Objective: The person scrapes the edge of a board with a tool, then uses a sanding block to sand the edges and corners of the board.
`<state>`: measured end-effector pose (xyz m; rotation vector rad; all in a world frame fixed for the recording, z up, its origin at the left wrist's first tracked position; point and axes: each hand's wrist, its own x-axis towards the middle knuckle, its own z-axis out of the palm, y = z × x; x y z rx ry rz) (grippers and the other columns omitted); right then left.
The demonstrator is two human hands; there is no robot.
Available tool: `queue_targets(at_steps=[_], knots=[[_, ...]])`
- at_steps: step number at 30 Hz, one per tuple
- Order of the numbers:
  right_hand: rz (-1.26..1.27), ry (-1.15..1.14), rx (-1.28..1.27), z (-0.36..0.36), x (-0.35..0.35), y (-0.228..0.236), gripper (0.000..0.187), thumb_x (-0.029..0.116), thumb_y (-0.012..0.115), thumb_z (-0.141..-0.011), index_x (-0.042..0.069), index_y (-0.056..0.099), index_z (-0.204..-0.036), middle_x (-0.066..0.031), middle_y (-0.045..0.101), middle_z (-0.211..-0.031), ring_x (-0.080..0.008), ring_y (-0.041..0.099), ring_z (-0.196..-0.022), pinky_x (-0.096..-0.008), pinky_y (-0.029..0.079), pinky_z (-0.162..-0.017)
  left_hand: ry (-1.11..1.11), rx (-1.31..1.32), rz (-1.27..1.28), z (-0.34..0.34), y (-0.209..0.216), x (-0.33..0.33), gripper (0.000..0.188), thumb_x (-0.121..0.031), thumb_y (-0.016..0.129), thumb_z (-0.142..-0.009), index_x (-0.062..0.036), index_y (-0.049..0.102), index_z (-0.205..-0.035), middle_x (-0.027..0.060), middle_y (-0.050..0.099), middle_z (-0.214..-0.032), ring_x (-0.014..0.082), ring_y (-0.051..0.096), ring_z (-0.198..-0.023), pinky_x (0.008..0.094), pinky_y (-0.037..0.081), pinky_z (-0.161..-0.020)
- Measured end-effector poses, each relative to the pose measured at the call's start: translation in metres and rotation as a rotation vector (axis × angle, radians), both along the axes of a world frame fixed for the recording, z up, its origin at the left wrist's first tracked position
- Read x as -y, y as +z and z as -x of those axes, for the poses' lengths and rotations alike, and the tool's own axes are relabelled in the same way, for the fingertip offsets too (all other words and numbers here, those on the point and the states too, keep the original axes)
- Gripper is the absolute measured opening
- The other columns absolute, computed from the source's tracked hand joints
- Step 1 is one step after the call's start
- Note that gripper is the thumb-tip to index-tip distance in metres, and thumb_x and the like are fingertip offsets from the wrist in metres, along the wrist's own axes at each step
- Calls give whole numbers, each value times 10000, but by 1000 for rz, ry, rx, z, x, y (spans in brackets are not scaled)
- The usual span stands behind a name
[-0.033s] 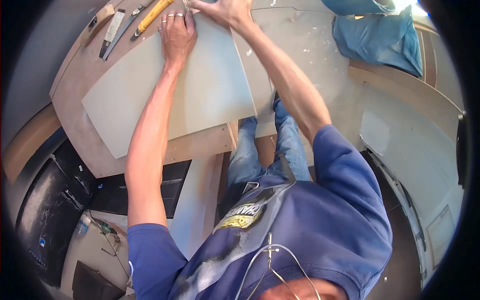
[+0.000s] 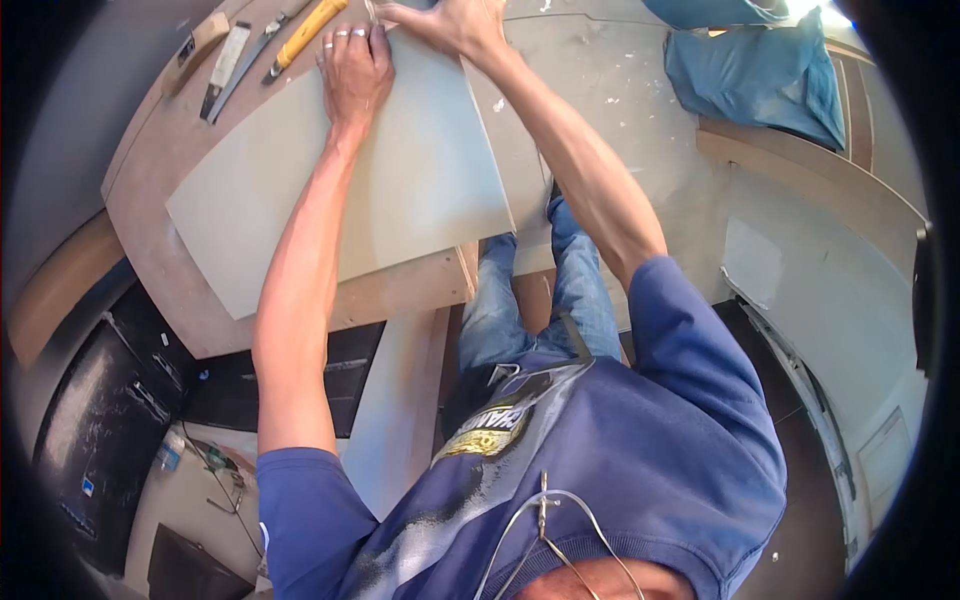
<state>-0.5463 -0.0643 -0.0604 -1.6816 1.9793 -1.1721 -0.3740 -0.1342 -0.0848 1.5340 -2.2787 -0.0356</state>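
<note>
My left hand (image 2: 355,80) lies flat on a large pale sheet (image 2: 430,170), its fingers stretched toward the far edge and rings on them. Beyond it, at the top of the picture, is my right hand (image 2: 460,22), over the sheet's far right corner. Its thumb reaches left, close to my left fingertips and a thin pale sliver (image 2: 371,12). The other right fingers are cut off by the picture's edge, so their grip is hidden. The sheet rests on a brown board (image 2: 150,190) with a wooden front edge.
Left of the sheet lie a yellow-handled tool (image 2: 308,38), a narrow grey blade (image 2: 245,70), a pale-handled tool with a dark tip (image 2: 226,70) and a wooden block (image 2: 195,52). Blue cloth (image 2: 755,85) hangs at the far right. Black panels (image 2: 105,400) stand lower left.
</note>
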Motion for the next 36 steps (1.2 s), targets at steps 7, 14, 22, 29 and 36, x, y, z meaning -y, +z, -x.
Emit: queue_targets(at_steps=[7, 14, 22, 29, 36], knots=[[-49, 10, 17, -1, -32, -7, 834, 611, 805, -698, 169, 655, -1390, -311, 568, -1349, -468, 522, -1283, -557, 386, -1079, 33, -57, 47, 1, 12, -1, 279, -285, 534, -1029, -59, 696, -1031, 123, 671, -1083, 354, 606, -1088, 525, 476, -929], [-64, 27, -8, -2, -25, 3, 857, 569, 821, -693, 164, 635, -1425, -314, 549, -1397, -483, 514, -1299, -567, 377, -1089, 33, -46, -13, -6, 1, 2, 286, -286, 536, -1026, -48, 694, -1044, 129, 677, -1100, 361, 613, -1086, 532, 478, -939], [-180, 17, -118, -10, -150, 22, 853, 527, 860, -607, 275, 652, -1395, -246, 477, -1432, -434, 444, -1316, -554, 299, -1074, 53, -16, 35, -3, -2, -1, 299, -303, 524, -1041, -60, 694, -1076, 129, 680, -1155, 353, 606, -1141, 541, 474, -980], [-126, -20, -55, -9, -134, 14, 854, 510, 843, -646, 259, 624, -1432, -268, 501, -1423, -440, 467, -1322, -551, 313, -1086, 14, -15, 33, -10, -3, -1, 269, -289, 528, -1035, -64, 674, -1057, 134, 671, -1089, 360, 606, -1115, 546, 480, -939], [-124, -87, 15, -4, -114, 4, 901, 590, 830, -674, 224, 600, -1464, -325, 508, -1413, -473, 478, -1322, -569, 319, -1090, 32, -15, 47, 4, 5, 3, 273, -285, 516, -1038, -63, 671, -1065, 136, 667, -1113, 367, 598, -1130, 537, 471, -971]])
